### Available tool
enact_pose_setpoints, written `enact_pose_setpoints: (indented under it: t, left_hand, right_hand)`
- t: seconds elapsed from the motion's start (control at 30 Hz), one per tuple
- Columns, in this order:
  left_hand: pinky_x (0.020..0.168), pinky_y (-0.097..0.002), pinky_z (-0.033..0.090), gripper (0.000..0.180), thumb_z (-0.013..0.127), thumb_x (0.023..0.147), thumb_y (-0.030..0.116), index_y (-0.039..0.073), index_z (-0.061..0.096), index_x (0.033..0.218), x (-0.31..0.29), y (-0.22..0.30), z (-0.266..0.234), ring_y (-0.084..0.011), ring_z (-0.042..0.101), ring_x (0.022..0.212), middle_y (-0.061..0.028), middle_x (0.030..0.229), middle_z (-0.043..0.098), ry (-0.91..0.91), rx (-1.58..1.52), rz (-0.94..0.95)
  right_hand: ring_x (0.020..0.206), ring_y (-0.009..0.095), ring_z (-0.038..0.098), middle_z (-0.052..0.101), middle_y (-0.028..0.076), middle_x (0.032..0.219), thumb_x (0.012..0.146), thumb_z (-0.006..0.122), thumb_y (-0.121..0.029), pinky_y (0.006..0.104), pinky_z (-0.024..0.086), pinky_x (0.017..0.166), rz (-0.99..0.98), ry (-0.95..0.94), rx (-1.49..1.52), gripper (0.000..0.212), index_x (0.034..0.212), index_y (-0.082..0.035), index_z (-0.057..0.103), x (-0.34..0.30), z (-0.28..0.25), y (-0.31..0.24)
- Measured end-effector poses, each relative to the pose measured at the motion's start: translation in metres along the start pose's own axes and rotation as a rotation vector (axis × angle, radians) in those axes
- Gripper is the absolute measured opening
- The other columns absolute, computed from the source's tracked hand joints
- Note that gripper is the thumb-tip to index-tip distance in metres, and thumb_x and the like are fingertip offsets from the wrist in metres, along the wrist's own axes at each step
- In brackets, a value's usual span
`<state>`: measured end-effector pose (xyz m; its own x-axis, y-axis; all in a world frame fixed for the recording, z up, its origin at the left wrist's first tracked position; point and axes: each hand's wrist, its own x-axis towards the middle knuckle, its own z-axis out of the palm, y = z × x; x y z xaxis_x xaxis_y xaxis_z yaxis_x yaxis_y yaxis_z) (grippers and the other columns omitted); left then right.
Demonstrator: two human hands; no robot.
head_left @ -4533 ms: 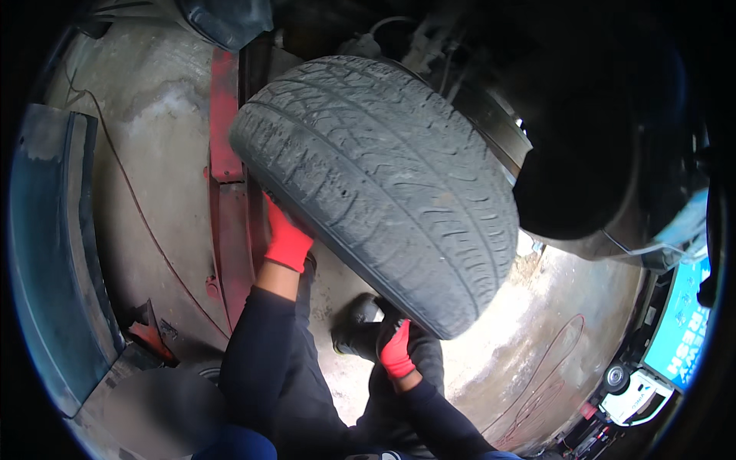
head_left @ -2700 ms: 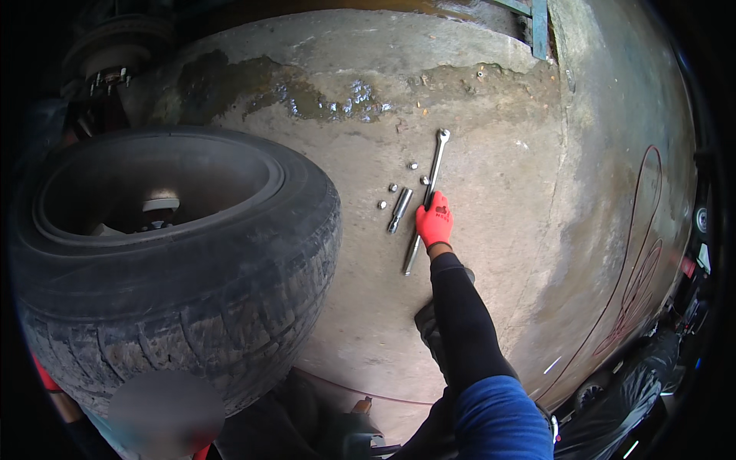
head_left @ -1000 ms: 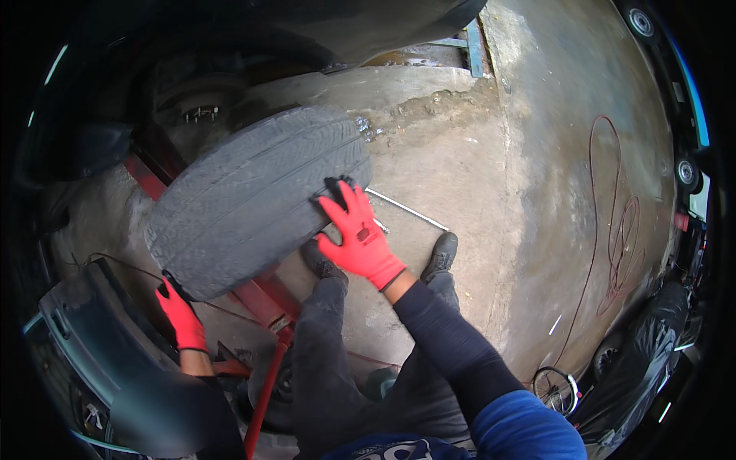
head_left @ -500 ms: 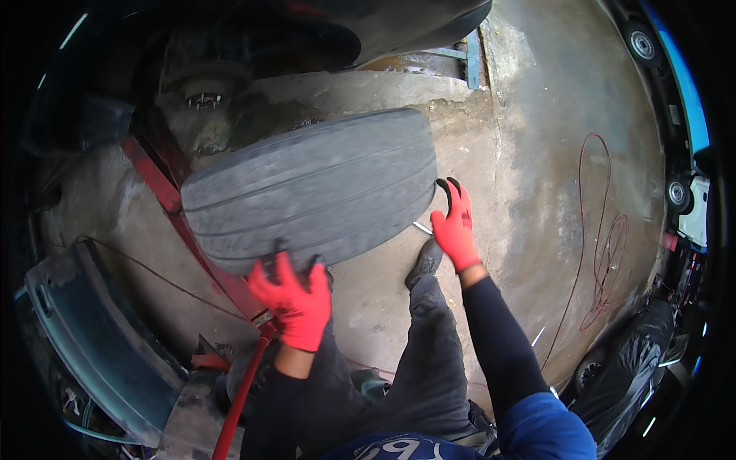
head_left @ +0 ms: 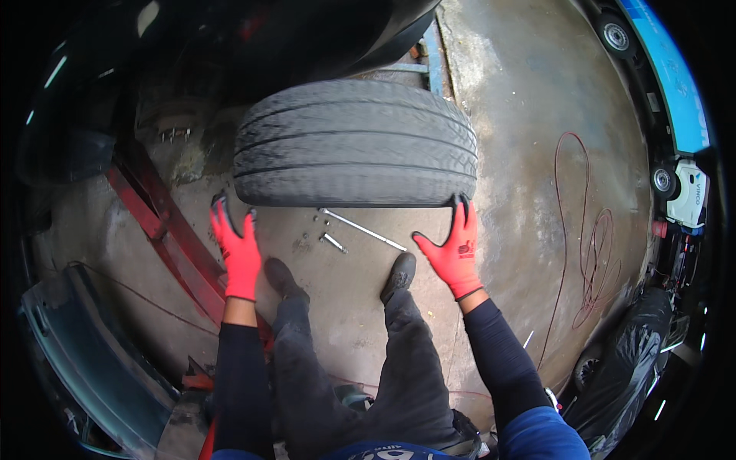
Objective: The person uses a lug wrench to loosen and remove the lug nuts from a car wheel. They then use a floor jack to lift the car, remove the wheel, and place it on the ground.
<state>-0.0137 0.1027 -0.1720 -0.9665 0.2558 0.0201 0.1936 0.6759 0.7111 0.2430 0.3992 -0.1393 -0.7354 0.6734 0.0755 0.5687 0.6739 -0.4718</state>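
A worn black tyre (head_left: 356, 142) stands on the floor in front of me, its grooved tread toward me and slightly blurred. My right hand (head_left: 454, 249), in a red glove with black fingertips, is open, thumb spread, fingertips at the tyre's near right edge. Contact there is hard to tell. My left hand (head_left: 238, 253), gloved alike, is open with fingers apart, just short of the near left edge. Between my hands on the concrete lie a long metal bar (head_left: 364, 230), a short metal piece (head_left: 333, 243) like a socket extension, and several small dark nuts (head_left: 316, 219).
A red steel jack arm (head_left: 180, 245) runs along my left. Beyond the tyre is a dark car body (head_left: 307, 38), with a studded hub (head_left: 175, 134) at the far left. A dark green panel (head_left: 92, 360) leans near left. A red hose (head_left: 563, 222) coils on the right floor.
The tyre has shifted right and away and turned from slanted to level. My left hand has come off its near side and moved left and forward. The floor tools are now uncovered.
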Motion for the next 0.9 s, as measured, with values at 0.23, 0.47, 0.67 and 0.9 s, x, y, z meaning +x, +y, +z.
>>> enact_pose_setpoints:
  t: [0.23,0.47,0.67,0.9]
  left_hand:
    - [0.117,-0.0590,0.021,0.089,0.078,0.077,0.043,-0.001,0.042,0.146,-0.027,0.120,0.108,-0.0484,0.027,0.143,-0.0265,0.153,0.033,-0.199,0.203,0.264]
    - [0.118,-0.0595,0.020,0.099,0.083,0.071,0.047,-0.002,0.041,0.145,-0.080,0.198,0.168,-0.0500,0.025,0.143,-0.0297,0.151,0.032,-0.187,0.067,0.008]
    - [0.117,-0.0611,0.021,0.098,0.082,0.071,0.051,-0.001,0.043,0.144,-0.087,0.232,0.174,-0.0539,0.024,0.141,-0.0312,0.150,0.031,-0.351,0.144,0.156]
    - [0.119,-0.0556,0.022,0.097,0.083,0.069,0.054,0.000,0.048,0.142,-0.057,0.277,0.190,-0.0487,0.026,0.144,-0.0263,0.153,0.033,-0.589,0.222,0.600]
  right_hand:
    - [0.137,0.046,0.036,0.040,0.028,0.145,0.068,0.087,-0.044,0.0531,0.029,0.115,-0.112,-0.013,0.047,0.094,0.139,0.001,0.045,0.049,-0.068,0.066]
    - [0.138,0.047,0.035,0.038,0.030,0.146,0.064,0.091,-0.045,0.0510,0.033,0.115,0.173,0.116,0.113,0.103,0.141,0.002,0.041,0.032,-0.088,0.180]
    - [0.135,0.046,0.038,0.038,0.030,0.145,0.062,0.092,-0.043,0.0503,0.035,0.113,0.312,0.133,0.083,0.105,0.140,0.004,0.040,-0.027,-0.075,0.225]
    - [0.132,0.046,0.038,0.040,0.028,0.140,0.066,0.090,-0.037,0.0519,0.033,0.112,0.669,0.300,0.097,0.098,0.138,0.005,0.038,-0.132,-0.059,0.170]
